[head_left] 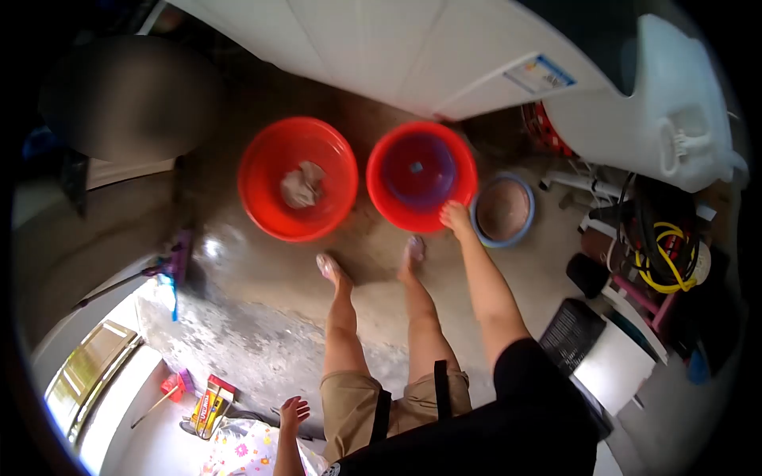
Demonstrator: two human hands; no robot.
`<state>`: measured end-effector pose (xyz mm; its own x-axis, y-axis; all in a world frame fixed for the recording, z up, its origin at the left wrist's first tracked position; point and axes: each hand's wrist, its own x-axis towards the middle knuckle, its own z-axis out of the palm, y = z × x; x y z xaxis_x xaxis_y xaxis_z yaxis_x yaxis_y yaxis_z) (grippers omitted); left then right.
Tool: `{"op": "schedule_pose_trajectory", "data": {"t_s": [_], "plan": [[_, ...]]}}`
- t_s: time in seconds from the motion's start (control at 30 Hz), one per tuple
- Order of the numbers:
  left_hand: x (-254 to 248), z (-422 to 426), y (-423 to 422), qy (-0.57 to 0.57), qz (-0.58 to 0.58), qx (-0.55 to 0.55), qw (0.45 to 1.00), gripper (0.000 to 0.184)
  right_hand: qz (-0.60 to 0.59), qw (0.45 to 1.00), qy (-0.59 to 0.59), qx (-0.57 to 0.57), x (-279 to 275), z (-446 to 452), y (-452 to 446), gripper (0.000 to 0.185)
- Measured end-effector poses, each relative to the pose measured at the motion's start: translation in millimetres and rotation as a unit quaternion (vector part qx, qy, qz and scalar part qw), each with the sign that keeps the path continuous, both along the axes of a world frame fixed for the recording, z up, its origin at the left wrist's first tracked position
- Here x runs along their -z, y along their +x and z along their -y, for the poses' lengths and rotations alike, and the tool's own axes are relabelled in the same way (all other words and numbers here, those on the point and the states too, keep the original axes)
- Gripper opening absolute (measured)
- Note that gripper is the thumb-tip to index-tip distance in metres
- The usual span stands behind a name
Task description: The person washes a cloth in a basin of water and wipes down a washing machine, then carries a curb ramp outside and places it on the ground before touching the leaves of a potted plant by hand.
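My right hand is at the lower right rim of a red basin, its fingers bent over the edge. A purple basin with a small pale spot at its bottom sits inside that red basin. Left of it stands another red basin with a crumpled pale cloth in it. Beside my right hand is a blue-rimmed round basin with something brownish inside. Down by my left thigh, my left hand hangs with its fingers apart, holding nothing.
A large white appliance spans the top. At right are a white plastic jug, a coiled yellow hose and a black keyboard. A purple broom leans at left; a yellow-red box lies lower left.
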<state>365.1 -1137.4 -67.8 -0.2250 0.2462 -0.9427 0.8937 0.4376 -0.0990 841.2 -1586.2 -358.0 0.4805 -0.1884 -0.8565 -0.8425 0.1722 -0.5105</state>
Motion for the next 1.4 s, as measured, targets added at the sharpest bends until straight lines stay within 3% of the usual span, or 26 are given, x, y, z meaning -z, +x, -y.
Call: {"op": "schedule_pose_trajectory", "data": {"t_s": [0.13,0.23,0.33,0.4,0.47,0.53,0.67,0.7,0.73,0.8,0.83,0.93,1.0,1.07,1.13,1.2,1.27,1.4], "plan": [[20,39,9,0.002,0.014,0.042,0.999,0.031,-0.133,0.988,-0.046,0.066,73,-11,12,0.041],[42,53,9,-0.01,0.013,0.036,0.999,0.029,-0.139,0.976,-0.067,0.153,109,-21,10,0.042],[64,63,16,-0.014,0.032,0.024,0.999,0.029,-0.152,0.955,-0.013,0.254,132,-17,14,0.042],[73,63,20,-0.021,0.034,0.023,0.999,0.029,-0.102,0.953,0.093,0.269,134,-7,9,0.038],[78,63,25,-0.03,0.032,0.03,0.999,0.028,-0.12,0.963,0.086,0.226,128,1,4,0.034],[84,55,24,-0.029,0.04,0.033,0.998,0.029,-0.046,0.979,0.072,0.183,107,5,3,0.032],[91,38,24,-0.023,0.053,0.041,0.998,0.032,0.126,0.984,-0.107,0.065,56,-9,6,0.022],[92,34,28,-0.021,0.055,0.044,0.997,0.032,0.127,0.968,-0.216,-0.005,54,-9,8,0.024],[92,31,31,-0.018,0.059,0.047,0.997,0.032,0.183,0.921,-0.334,-0.084,53,-13,6,0.025],[97,26,36,-0.007,0.057,0.033,0.998,0.028,0.281,0.756,-0.543,-0.234,47,-32,3,0.026],[99,23,36,-0.004,0.06,0.027,0.998,0.028,0.269,0.809,-0.47,-0.23,44,-45,5,0.026],[104,19,32,0.0,0.072,0.013,0.997,0.028,0.275,0.824,-0.449,-0.209,67,-72,5,0.024],[104,19,29,-0.005,0.078,0.0,0.997,0.028,0.216,0.785,-0.539,-0.216,97,-73,7,0.025],[102,21,27,-0.004,0.073,0.0,0.997,0.028,-0.014,0.89,-0.42,-0.179,87,-73,25,0.022],[103,22,24,-0.007,0.071,0.003,0.997,0.028,0.022,0.973,-0.212,0.091,115,-57,17,0.019],[107,22,16,-0.007,0.068,-0.007,0.998,0.029,0.046,0.971,-0.09,0.216,113,-44,5,0.026],[108,23,9,-0.008,0.065,-0.012,0.998,0.029,0.023,0.961,-0.057,0.269,100,-33,-11,0.032],[105,23,8,-0.014,0.075,-0.02,0.997,0.03,0.066,0.961,0.026,0.268,68,-11,-49,0.034]]}}
